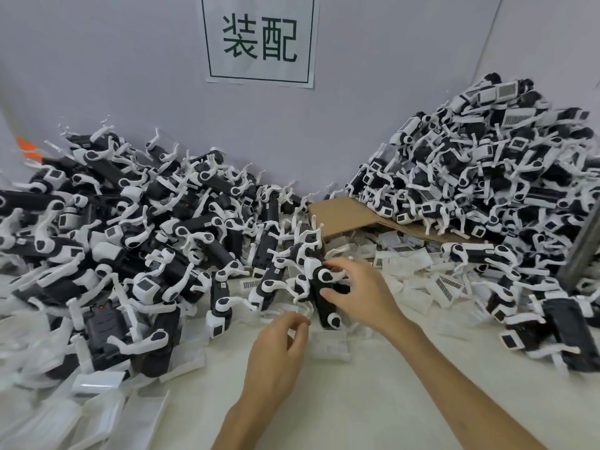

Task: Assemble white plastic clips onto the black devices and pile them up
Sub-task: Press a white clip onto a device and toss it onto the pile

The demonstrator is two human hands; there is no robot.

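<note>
My right hand (360, 293) grips a black device (326, 298) with white clips on it, near the middle of the table. The device points toward me, its lower end at about the table surface. My left hand (279, 345) hovers just left of it with fingers curled, thumb and fingertips close together; whether it pinches a small white part I cannot tell. A large pile of black devices with white clips (123, 228) covers the left side. A taller pile (493, 170) rises at the right against the wall.
A brown cardboard sheet (350, 216) lies between the piles, with clear bags of labelled parts (399, 254) spilling from under it. Empty clear plastic bags (97, 407) litter the near left. A paper sign (259, 40) hangs on the grey wall.
</note>
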